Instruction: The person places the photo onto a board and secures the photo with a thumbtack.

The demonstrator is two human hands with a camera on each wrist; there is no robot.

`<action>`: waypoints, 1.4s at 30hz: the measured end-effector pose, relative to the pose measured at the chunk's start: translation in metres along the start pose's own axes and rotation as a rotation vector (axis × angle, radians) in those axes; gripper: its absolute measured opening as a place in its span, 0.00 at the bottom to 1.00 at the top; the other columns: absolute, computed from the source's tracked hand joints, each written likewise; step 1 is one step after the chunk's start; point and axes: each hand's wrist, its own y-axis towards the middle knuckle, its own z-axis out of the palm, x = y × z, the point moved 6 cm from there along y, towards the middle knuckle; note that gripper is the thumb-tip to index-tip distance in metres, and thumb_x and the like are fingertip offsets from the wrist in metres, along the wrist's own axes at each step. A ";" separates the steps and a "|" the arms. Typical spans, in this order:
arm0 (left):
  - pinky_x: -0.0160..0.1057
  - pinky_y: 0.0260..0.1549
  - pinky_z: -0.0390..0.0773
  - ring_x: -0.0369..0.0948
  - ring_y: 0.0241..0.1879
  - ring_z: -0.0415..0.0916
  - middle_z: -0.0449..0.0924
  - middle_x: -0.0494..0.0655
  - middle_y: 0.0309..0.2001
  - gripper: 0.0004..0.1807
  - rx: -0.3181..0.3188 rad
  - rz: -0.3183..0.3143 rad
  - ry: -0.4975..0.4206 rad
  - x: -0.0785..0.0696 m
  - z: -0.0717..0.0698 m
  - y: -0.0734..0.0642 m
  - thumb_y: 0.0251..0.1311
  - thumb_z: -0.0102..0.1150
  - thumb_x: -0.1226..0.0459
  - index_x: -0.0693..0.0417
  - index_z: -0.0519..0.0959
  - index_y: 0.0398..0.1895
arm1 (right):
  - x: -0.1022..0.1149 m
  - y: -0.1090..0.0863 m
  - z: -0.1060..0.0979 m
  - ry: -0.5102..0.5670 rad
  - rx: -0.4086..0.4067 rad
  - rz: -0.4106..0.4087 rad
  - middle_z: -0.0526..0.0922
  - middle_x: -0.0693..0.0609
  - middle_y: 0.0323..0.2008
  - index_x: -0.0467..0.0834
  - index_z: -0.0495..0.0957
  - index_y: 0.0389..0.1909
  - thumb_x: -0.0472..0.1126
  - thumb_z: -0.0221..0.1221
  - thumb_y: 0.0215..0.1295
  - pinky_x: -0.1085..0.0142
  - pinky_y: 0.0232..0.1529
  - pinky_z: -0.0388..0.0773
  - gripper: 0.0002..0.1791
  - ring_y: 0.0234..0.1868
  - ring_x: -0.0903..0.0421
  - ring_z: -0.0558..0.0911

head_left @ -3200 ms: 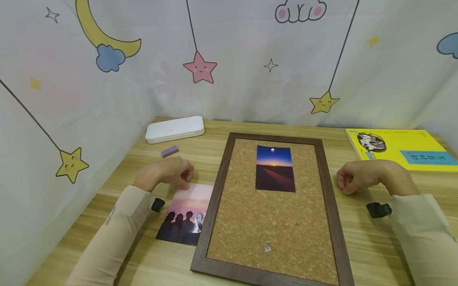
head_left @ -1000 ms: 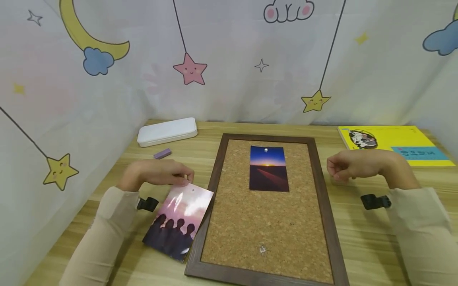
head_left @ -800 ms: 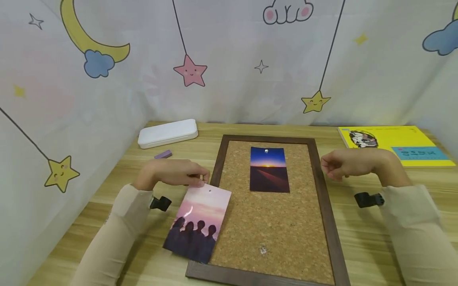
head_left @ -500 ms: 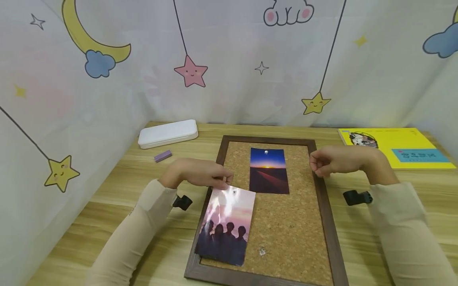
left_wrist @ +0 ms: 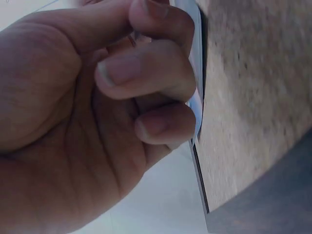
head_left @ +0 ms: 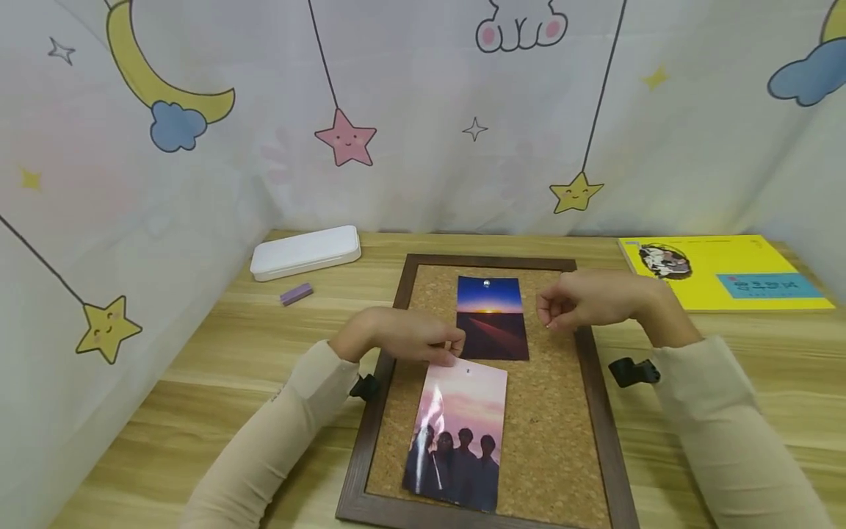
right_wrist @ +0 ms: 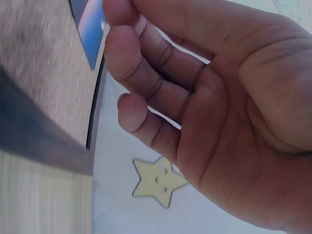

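Though earlier aside, pink photo over corkboard; left hand too

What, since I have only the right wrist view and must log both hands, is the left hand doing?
Observer: The left hand pinches the pink-sky photo near its top left corner.
Operator: Where is that photo, compared with the board?
Observer: In the head view, it is over the near part of the cork board, mostly left of the middle.
Operator: And what lies off to the left, beyond the board's frame?
Observer: A white case, with a small purple block just in front of it.
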 end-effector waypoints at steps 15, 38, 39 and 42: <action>0.30 0.31 0.69 0.40 0.22 0.74 0.73 0.40 0.19 0.08 -0.056 0.000 -0.064 -0.007 0.011 0.017 0.78 0.44 0.65 0.52 0.69 0.36 | 0.032 0.024 0.024 0.002 0.042 -0.144 0.75 0.58 0.26 0.46 0.75 0.31 0.30 0.58 0.64 0.67 0.31 0.73 0.08 0.28 0.60 0.74; 0.29 0.21 0.69 0.37 0.18 0.75 0.76 0.44 0.17 0.09 -0.004 -0.093 -0.214 -0.003 0.019 0.025 0.77 0.40 0.71 0.61 0.71 0.52 | 0.050 0.051 0.062 -0.017 0.097 -0.260 0.77 0.62 0.28 0.47 0.80 0.33 0.30 0.60 0.67 0.69 0.33 0.74 0.08 0.30 0.66 0.75; 0.29 0.20 0.69 0.37 0.18 0.75 0.76 0.45 0.17 0.10 -0.003 -0.098 -0.226 -0.003 0.019 0.024 0.77 0.40 0.71 0.61 0.71 0.52 | 0.050 0.052 0.063 -0.007 0.102 -0.257 0.77 0.62 0.28 0.47 0.80 0.33 0.30 0.60 0.67 0.69 0.33 0.74 0.08 0.30 0.65 0.75; 0.29 0.18 0.67 0.37 0.17 0.73 0.76 0.45 0.17 0.10 -0.001 -0.106 -0.257 -0.001 0.019 0.024 0.76 0.40 0.71 0.61 0.71 0.52 | 0.050 0.055 0.067 0.005 0.106 -0.244 0.76 0.62 0.27 0.47 0.79 0.32 0.30 0.60 0.66 0.69 0.32 0.73 0.08 0.29 0.65 0.74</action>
